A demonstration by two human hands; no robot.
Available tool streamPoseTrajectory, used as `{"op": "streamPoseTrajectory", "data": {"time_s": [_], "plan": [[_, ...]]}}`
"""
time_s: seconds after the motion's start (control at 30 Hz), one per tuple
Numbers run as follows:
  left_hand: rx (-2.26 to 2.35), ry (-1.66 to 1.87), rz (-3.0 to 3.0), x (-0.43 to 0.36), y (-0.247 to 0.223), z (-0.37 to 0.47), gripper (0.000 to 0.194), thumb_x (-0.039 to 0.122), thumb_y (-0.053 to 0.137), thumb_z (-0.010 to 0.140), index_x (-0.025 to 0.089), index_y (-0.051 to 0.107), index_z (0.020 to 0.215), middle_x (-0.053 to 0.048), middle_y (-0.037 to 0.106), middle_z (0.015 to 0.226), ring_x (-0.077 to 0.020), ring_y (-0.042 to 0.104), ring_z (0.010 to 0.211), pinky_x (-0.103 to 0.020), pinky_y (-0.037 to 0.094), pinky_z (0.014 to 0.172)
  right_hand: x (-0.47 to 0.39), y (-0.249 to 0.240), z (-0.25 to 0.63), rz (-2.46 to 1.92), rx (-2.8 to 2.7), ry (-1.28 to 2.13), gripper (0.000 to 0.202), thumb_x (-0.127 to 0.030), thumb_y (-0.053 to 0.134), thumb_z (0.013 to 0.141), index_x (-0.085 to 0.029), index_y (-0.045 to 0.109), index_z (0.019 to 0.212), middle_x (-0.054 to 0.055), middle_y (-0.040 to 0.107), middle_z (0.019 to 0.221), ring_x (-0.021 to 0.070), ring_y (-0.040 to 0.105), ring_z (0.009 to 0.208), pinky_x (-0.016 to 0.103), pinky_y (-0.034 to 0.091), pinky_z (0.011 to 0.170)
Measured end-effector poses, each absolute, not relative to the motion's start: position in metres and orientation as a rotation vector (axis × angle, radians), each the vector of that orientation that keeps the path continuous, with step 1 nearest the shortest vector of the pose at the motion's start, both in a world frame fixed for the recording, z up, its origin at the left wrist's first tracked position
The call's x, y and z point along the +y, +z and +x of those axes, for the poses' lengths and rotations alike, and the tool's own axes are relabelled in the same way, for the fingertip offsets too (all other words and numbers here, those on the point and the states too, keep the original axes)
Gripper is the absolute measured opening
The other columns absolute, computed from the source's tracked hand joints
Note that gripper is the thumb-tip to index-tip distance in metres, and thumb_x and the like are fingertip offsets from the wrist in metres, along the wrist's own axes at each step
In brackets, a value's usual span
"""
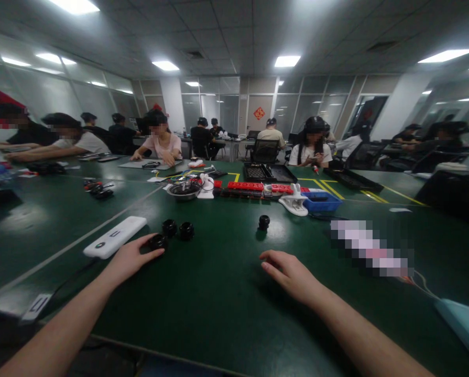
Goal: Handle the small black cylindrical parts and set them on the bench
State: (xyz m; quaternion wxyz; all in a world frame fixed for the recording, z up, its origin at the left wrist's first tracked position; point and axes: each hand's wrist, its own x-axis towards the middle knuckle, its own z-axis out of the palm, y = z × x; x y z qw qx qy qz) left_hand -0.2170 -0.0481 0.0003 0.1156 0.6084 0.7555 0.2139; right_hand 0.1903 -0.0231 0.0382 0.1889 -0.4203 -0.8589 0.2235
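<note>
My left hand [134, 256] has its thumb and fingers closed round a small black ribbed cylinder [157, 241] at the table's left middle. Two similar black cylinders, a left one [169, 228] and a right one [186, 231], stand just beyond it, close together. A further black cylinder [263, 222], narrower at its waist, stands upright by itself to the right. Short of that one hovers my right hand [289, 272], its thumb and forefinger a little apart and nothing between them. A white oblong device [115, 238] with a cable lies left of my left hand.
Across the green table [218, 309] stand a metal bowl [184, 189], red strips [245, 186], a white clamp [294, 201], a blue bin [321, 201] and a black case [269, 172]. A blurred-out object [370, 248] lies right. Several people sit beyond.
</note>
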Motion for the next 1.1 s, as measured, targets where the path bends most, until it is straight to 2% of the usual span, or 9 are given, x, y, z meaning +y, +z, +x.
{"op": "streamPoseTrajectory", "data": {"time_s": [0.23,0.33,0.43,0.6,0.8,0.9,0.97,1.0,1.1], "plan": [[2.351,0.966,1.915,-0.056,0.015,-0.206,0.070,0.054,0.053,0.069,0.013,0.042,0.125,-0.012,0.050,0.122,-0.0308,0.048,0.108,-0.038,0.039,0.088,-0.022,0.038,0.191,-1.176,-2.393,0.645,0.026,-0.033,0.044,0.087,-0.018,0.059,0.101,0.008,0.064,0.089,0.0205,0.059,0.079,0.030,0.044,0.071],[2.331,1.079,1.880,-0.062,0.041,-0.183,0.046,0.052,0.046,0.076,0.020,0.059,0.105,-0.004,0.065,0.087,-0.0259,0.059,0.081,-0.032,0.044,0.066,-0.018,0.035,0.191,-1.178,-2.367,0.645,0.025,-0.033,0.044,0.086,-0.018,0.059,0.100,0.007,0.064,0.087,0.0202,0.059,0.078,0.030,0.044,0.070],[2.011,0.943,2.080,-0.058,0.064,-0.138,0.037,0.050,0.043,0.080,0.021,0.065,0.086,0.000,0.064,0.068,-0.0191,0.057,0.060,-0.026,0.039,0.053,-0.010,0.028,0.191,-1.181,-2.330,0.651,0.023,-0.032,0.045,0.086,-0.018,0.060,0.097,0.006,0.064,0.085,0.0197,0.059,0.077,0.029,0.044,0.068],[1.504,0.620,2.516,-0.021,0.061,-0.038,0.052,0.053,0.038,0.085,0.018,0.054,0.050,0.001,0.053,0.053,-0.0150,0.051,0.055,-0.024,0.033,0.055,0.003,0.017,0.194,-1.195,-2.235,0.652,0.022,-0.029,0.043,0.087,-0.018,0.062,0.089,0.004,0.065,0.079,0.0181,0.059,0.073,0.027,0.044,0.065],[1.539,0.641,2.416,0.038,0.039,0.024,0.058,0.043,0.018,0.094,0.016,0.053,0.057,-0.002,0.052,0.056,-0.0187,0.053,0.059,-0.027,0.034,0.054,0.008,0.015,0.202,-1.236,-2.137,0.614,0.022,-0.028,0.043,0.087,-0.017,0.062,0.088,0.002,0.064,0.074,0.0164,0.058,0.069,0.025,0.042,0.062],[1.296,0.558,2.439,0.028,0.036,0.037,0.040,0.032,0.030,0.096,0.014,0.058,0.074,-0.003,0.058,0.073,-0.0177,0.056,0.071,-0.029,0.043,0.063,0.010,0.016,0.206,-1.236,-2.125,0.620,0.021,-0.027,0.043,0.087,-0.018,0.062,0.086,0.002,0.064,0.076,0.0161,0.058,0.070,0.024,0.042,0.063],[1.050,0.454,2.465,0.001,0.031,0.047,0.020,0.030,0.048,0.091,0.014,0.054,0.101,-0.005,0.057,0.099,-0.0170,0.057,0.082,-0.034,0.048,0.071,0.013,0.015,0.209,-1.234,-2.121,0.631,0.021,-0.027,0.043,0.087,-0.018,0.062,0.086,0.002,0.065,0.077,0.0162,0.058,0.071,0.024,0.042,0.064],[0.940,0.406,2.469,-0.016,0.028,0.054,0.021,0.028,0.049,0.090,0.016,0.053,0.107,-0.006,0.054,0.107,-0.0186,0.057,0.087,-0.036,0.049,0.074,0.014,0.015,0.210,-1.236,-2.119,0.638,0.021,-0.028,0.043,0.087,-0.018,0.062,0.085,0.002,0.064,0.076,0.0164,0.058,0.071,0.024,0.042,0.064],[0.645,0.271,2.458,-0.068,0.013,0.075,0.018,0.028,0.048,0.091,0.021,0.054,0.107,-0.006,0.052,0.112,-0.0185,0.055,0.092,-0.035,0.048,0.078,0.018,0.012,0.211,-1.248,-2.116,0.666,0.022,-0.029,0.044,0.087,-0.018,0.062,0.083,0.001,0.063,0.072,0.0164,0.058,0.069,0.024,0.042,0.062]]}}
